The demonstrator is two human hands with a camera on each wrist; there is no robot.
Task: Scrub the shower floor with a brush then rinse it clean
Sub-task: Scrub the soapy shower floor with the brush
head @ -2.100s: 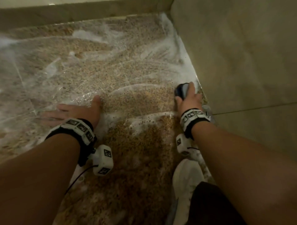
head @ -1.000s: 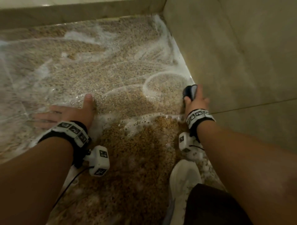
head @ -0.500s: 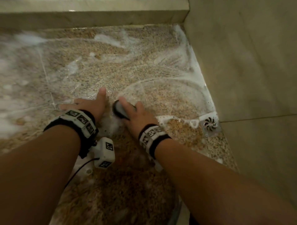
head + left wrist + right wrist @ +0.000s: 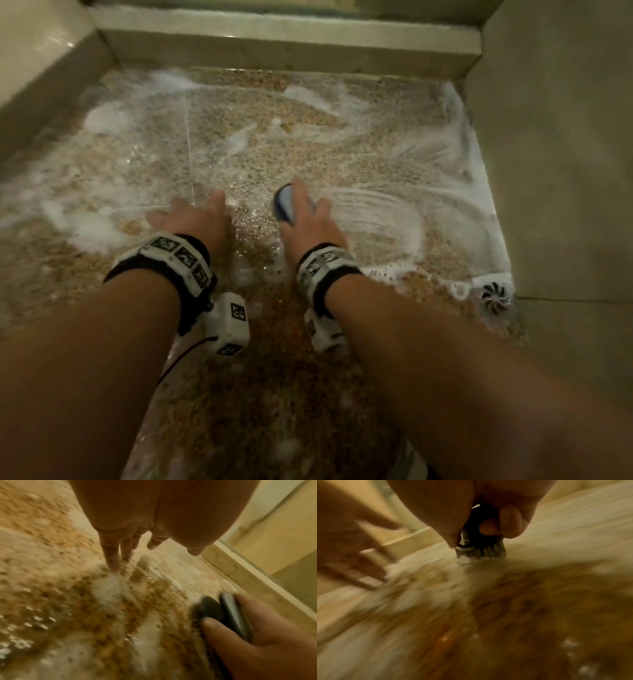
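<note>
A speckled brown shower floor (image 4: 260, 144) lies wet and streaked with white foam. My right hand (image 4: 306, 219) grips a small dark scrub brush (image 4: 284, 202) in the middle of the floor, its bristles (image 4: 481, 552) pressed into the suds. The brush (image 4: 221, 612) also shows at the lower right of the left wrist view, held by the right hand (image 4: 257, 635). My left hand (image 4: 191, 219) rests flat on the wet floor just left of the brush, fingers (image 4: 111, 555) spread and straight. The right wrist view is blurred by motion.
A round metal drain (image 4: 493, 297) sits at the floor's right edge by the tiled wall (image 4: 555, 171). A low tiled kerb (image 4: 281, 41) bounds the far side, another ledge (image 4: 44, 78) the left. Thick foam (image 4: 85, 229) gathers left of my left hand.
The right hand has carried the brush from the right wall near the drain over to the middle of the floor, leaving curved foam strokes. The left hand stayed planted; the view tilted up.
</note>
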